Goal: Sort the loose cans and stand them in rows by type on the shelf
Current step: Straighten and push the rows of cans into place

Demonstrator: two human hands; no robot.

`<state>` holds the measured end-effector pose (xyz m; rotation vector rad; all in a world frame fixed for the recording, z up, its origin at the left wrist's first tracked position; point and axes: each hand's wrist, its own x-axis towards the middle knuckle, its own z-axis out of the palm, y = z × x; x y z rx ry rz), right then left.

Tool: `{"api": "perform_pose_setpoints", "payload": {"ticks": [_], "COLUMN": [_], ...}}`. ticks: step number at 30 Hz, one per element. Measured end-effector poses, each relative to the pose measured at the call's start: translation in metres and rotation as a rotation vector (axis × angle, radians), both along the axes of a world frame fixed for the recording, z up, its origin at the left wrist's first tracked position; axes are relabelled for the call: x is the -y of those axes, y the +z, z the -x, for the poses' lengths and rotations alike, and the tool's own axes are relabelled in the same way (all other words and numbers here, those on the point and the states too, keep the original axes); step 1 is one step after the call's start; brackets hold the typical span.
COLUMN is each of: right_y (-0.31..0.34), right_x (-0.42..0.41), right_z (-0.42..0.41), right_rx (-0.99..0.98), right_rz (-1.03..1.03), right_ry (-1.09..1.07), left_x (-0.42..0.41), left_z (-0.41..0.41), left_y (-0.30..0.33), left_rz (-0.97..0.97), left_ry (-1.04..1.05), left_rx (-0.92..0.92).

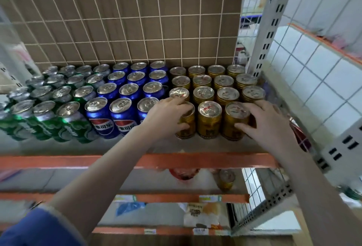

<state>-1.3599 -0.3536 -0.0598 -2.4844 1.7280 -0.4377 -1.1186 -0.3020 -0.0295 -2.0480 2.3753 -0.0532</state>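
The shelf is taken as the landmark — a pale board with an orange front rail. On it, cans are stood upright in blocks by type: green cans at its left end, blue cans in its middle, gold cans toward its right end, beside the white slotted upright.

The front row of the gold block, nearest the rail, is being handled. The leftmost gold can of that row is gripped by the left hand, fingers curled over its top and thumb pressed against its side. The third gold can is held by the right hand — fingers wrapped round its far side, thumb across its front. One gold can stands untouched between the two hands.

A wire grid over brown cardboard closes the back of the shelf. Below the rail, on a lower shelf, one more gold can is seen, blurred, beside a red object that cannot be made out.
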Motion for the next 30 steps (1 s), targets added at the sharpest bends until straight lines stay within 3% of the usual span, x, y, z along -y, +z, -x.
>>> {"api": "perform_pose_setpoints", "payload": {"ticks": [11,15,19,25,30], "right_y": [-0.005,-0.005,-0.004,0.001,0.000], "right_x": [0.002,0.006,0.011,0.014,0.018], "right_z": [0.011,0.012,0.015,0.017,0.019], "right_rx": [0.023,0.041,0.087,0.108,0.163], "right_rz": [0.017,-0.013,-0.059,-0.073,-0.082], "right_ry": [-0.007,-0.030,-0.063,-0.111,-0.124], "left_x": [0.011,0.013,0.021,0.041,0.048], "left_z": [-0.012,-0.014,-0.010,0.024,0.031], "left_y": [0.003,0.003,0.007,0.005,0.000], "left_rz": [0.010,-0.003,-0.010,-0.054,-0.066], "left_ry": [0.042,0.063,0.004,-0.185,-0.179], "left_rx": [-0.151,-0.069,0.023,-0.084,-0.160]}}
